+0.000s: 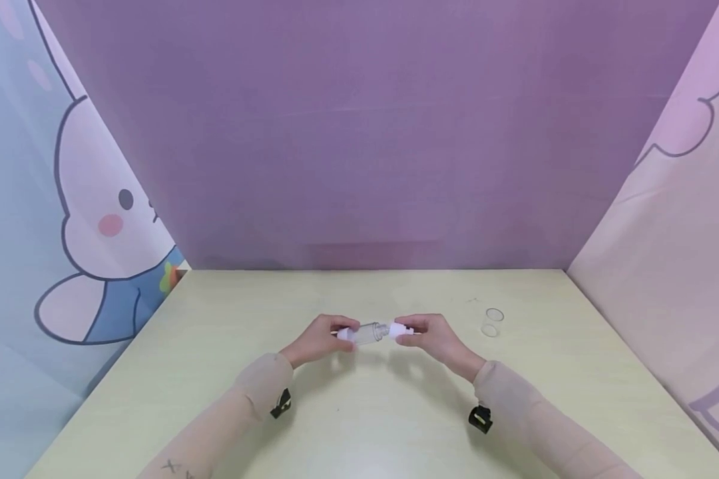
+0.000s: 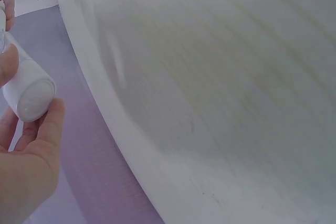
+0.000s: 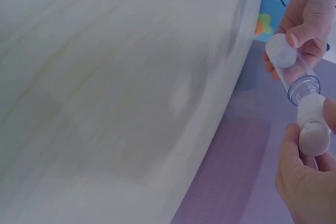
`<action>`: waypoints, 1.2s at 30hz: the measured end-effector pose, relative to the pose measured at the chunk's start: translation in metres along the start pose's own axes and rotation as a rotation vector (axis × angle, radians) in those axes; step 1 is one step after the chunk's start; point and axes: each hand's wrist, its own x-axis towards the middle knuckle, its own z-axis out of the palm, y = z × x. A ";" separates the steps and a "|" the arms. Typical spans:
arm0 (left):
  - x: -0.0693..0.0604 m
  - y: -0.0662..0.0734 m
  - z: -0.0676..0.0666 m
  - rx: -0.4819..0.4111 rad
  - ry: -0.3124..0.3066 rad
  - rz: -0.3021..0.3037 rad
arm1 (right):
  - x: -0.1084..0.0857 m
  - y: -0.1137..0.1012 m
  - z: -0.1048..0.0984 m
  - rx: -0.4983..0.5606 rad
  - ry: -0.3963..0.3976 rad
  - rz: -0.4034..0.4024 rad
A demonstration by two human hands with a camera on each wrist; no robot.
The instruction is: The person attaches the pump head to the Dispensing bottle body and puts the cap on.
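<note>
Nearest the wearer, two pale sleeves [image 1: 269, 379] reach inward over the table [image 1: 365, 432], a black mount [image 1: 480, 419] under the right wrist. Beyond the cuffs, the left grip [image 1: 319, 340] pinches the bottle [image 1: 368, 333] by its white base, thumb on the near side and fingers on the far side, probably so that the clear body and neck stand free. The right grip [image 1: 436, 339] pinches the white pump [image 1: 399, 330] by its sides in a like way, which seems meant to leave its inner end unobstructed. Bottle and pump are held off the table, roughly level, between the two hands, the neck turned to the pump; that pose looks chosen to line them up end to end. Neck and pump meet or nearly so; whether any thread is engaged cannot be told. Farther off to the right, a clear tube [image 1: 492, 322] stands on the table, apart from the hands, likely set there to be out of their way. Behind everything rises a purple wall [image 1: 383, 133].
</note>
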 end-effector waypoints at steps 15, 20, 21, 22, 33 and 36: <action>-0.001 0.001 0.002 0.005 -0.006 0.010 | 0.001 0.002 0.005 -0.022 -0.011 -0.032; -0.001 0.001 0.002 0.003 -0.006 0.004 | 0.002 0.003 0.006 -0.030 -0.011 -0.040; -0.001 0.001 0.002 0.005 -0.005 0.008 | 0.002 0.003 0.006 -0.028 -0.011 -0.039; -0.002 0.001 0.002 0.006 -0.006 0.008 | 0.002 0.003 0.007 -0.029 -0.012 -0.038; -0.002 -0.001 0.004 -0.010 -0.010 0.002 | 0.000 0.002 0.006 -0.031 -0.018 -0.061; -0.002 0.000 0.004 -0.016 -0.009 0.000 | 0.000 0.002 0.006 -0.025 -0.033 -0.077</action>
